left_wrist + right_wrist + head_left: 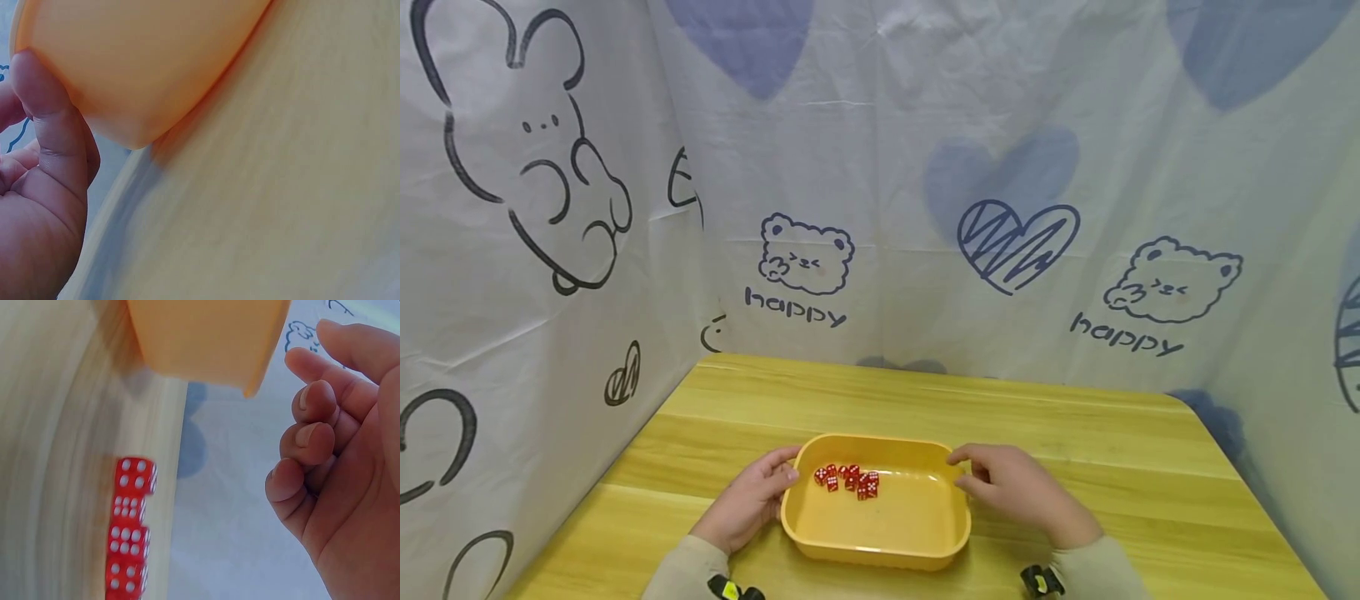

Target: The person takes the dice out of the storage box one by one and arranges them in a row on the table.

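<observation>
A yellow plastic tray (pixel 910 512) with rounded corners stands on the table, and several red dice (pixel 852 477) with white dots lie together toward its back left. My left hand (pixel 752 500) grips the tray's left wall; the left wrist view has the thumb (pixel 44 87) at the rim of the orange-looking tray (pixel 150 62). By the right rim, my right hand (pixel 1018 492) has its fingers loosely bent. Seen from the right wrist, that hand (pixel 340 444) is apart from the tray (pixel 206 337) and holds nothing. A row of red dice (pixel 128 509) sits on the table there, hidden in the head view.
The wood-grain table (pixel 1075 433) extends behind and to both sides of the tray. White hanging sheets (pixel 880 183) with hearts and bear drawings enclose it at the back, left and right. Each wrist wears a black strap (pixel 1041 581).
</observation>
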`<state>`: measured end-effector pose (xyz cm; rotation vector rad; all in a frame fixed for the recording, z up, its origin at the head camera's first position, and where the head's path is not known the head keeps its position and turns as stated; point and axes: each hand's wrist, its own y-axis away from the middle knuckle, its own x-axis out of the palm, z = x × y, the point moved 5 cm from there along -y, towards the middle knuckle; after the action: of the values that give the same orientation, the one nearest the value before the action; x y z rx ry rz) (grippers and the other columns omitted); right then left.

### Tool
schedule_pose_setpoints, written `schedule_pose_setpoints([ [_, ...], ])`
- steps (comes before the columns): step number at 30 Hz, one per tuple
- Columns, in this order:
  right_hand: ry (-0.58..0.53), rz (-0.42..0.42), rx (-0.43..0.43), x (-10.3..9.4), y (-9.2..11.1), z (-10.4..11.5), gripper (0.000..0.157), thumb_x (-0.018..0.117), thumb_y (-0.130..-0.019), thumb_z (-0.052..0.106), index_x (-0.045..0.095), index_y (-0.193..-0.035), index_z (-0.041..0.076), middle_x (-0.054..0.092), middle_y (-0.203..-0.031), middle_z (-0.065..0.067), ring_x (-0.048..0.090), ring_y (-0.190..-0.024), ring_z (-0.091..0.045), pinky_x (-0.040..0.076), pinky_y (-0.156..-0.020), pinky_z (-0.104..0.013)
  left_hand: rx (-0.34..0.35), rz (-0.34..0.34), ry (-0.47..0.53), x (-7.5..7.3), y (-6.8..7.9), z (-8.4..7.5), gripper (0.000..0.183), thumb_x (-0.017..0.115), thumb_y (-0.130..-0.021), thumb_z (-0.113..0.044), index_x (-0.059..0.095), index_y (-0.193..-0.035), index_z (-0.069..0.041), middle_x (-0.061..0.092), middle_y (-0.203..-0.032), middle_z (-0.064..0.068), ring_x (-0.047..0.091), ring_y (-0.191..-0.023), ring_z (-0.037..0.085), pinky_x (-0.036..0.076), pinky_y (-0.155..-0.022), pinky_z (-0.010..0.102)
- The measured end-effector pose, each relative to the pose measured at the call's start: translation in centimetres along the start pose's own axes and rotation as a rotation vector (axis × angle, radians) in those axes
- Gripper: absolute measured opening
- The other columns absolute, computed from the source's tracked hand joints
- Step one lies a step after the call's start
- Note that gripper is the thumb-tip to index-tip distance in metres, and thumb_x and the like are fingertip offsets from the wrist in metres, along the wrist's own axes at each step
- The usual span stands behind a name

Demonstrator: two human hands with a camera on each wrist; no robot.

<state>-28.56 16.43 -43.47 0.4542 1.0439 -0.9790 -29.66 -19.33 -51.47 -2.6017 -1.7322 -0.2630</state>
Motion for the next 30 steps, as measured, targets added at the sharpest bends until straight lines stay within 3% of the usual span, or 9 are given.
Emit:
schedule_pose_setpoints([
  [20,0.016,0.060,-0.109,2.4,-3.0,3.3,0.028,0.064,-0.100,0.034,0.071,-0.122,0.017,0.048,-0.066,0.012,0.041,-0.056,-0.004,0.039,-0.054,-0.025,-0.010,-0.012,-0.005,0.1,0.1,-0.3,0.052,0.048,-0.108,-0.012,0.029,-0.155,0.002,0.055,-0.105,0.015,0.060,-0.081,0.019,0.058,-0.066,0.030],
  [30,0.050,0.118,-0.085,3.6,-4.5,4.6,0.030,0.065,-0.099,0.035,0.071,-0.124,0.019,0.049,-0.067,0.011,0.042,-0.056,-0.005,0.038,-0.054,-0.026,-0.004,-0.015,-0.007,0.0,0.0,-0.2,0.052,0.048,-0.108,-0.011,0.029,-0.154,0.003,0.054,-0.102,0.013,0.058,-0.077,0.017,0.057,-0.063,0.028],
])
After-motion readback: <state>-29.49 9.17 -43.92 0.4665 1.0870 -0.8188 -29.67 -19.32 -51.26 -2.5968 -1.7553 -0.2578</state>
